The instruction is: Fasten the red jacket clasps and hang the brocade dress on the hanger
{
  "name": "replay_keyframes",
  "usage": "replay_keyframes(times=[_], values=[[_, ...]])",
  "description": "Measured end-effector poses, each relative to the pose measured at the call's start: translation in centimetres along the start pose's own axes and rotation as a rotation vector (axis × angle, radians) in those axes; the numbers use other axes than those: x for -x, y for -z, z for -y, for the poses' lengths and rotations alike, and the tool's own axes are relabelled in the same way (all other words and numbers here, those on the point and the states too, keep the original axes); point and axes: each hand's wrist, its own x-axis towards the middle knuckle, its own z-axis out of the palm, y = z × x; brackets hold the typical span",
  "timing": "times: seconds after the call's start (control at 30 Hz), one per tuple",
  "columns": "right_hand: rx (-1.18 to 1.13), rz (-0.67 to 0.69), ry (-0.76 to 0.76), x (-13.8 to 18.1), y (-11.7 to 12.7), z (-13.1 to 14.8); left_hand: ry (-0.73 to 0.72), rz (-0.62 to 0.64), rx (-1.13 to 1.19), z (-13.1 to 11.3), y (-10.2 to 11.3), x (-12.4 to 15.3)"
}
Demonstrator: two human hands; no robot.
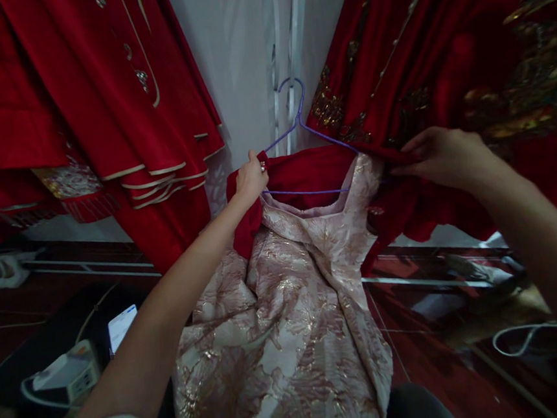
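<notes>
my left hand (pixel 252 177): gripping red cloth (pixel 299 170) at the purple hanger (pixel 299 120)'s left end | my right hand (pixel 442 159): pinching red cloth at right, apparently keeping it taut | brocade dress (pixel 287 312): centre, draped near, right strap on hanger

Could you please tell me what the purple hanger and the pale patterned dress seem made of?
Purple hanger: slim, smooth, evenly coloured; perhaps plastic-coated wire. Pale dress: probably brocade, slightly shiny, judging by metallic-looking glints along its floral pattern.

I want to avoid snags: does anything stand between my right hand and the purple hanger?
Yes: red cloth runs from your right hand toward the purple hanger, whose right end the patterned shoulder strap hides.
</notes>
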Motion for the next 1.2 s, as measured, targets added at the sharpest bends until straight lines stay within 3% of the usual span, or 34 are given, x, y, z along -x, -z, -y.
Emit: replay_keyframes(times=[0.1,0.17,0.3,0.37,0.47,0.57,0.7,0.8,0.9,1.1,1.2], values=[[-0.248,0.205,0.015,1.0,-2.6,0.6,-0.006,-0.006,0.018,0.3,0.3,0.3],[-0.412,0.247,0.048,0.8,-5.1,1.0,-0.016,-0.009,0.039,0.3,0.3,0.5],[-0.608,-0.032,0.002,0.1,-9.4,3.5,-0.026,-0.009,0.094,-0.2,-0.1,1.1],[-0.617,-0.084,0.025,0.4,-10.6,5.8,-0.016,-0.018,0.111,-0.3,-0.2,1.3],[-0.661,0.066,0.195,1.7,-11.6,9.3,-0.001,-0.044,0.131,0.1,0.0,1.0],[-0.761,0.195,0.342,2.7,-11.8,11.2,0.001,-0.043,0.170,0.9,0.4,0.7],[-0.831,0.158,0.287,3.1,-12.4,10.4,-0.011,-0.157,0.292,1.6,0.6,1.5],[-0.939,0.019,0.175,3.3,-13.4,9.1,-0.043,-0.282,0.347,1.5,0.3,2.7],[-0.956,-0.073,0.146,3.7,-14.1,8.8,-0.126,-0.203,0.279,0.9,-0.2,3.9],[-1.038,0.164,0.241,4.2,-14.3,11.0,-0.360,0.095,0.170,-1.3,-2.0,7.6],[-1.139,0.259,0.267,4.8,-14.0,11.7,-0.366,0.150,0.192,-1.5,-2.5,9.4]])
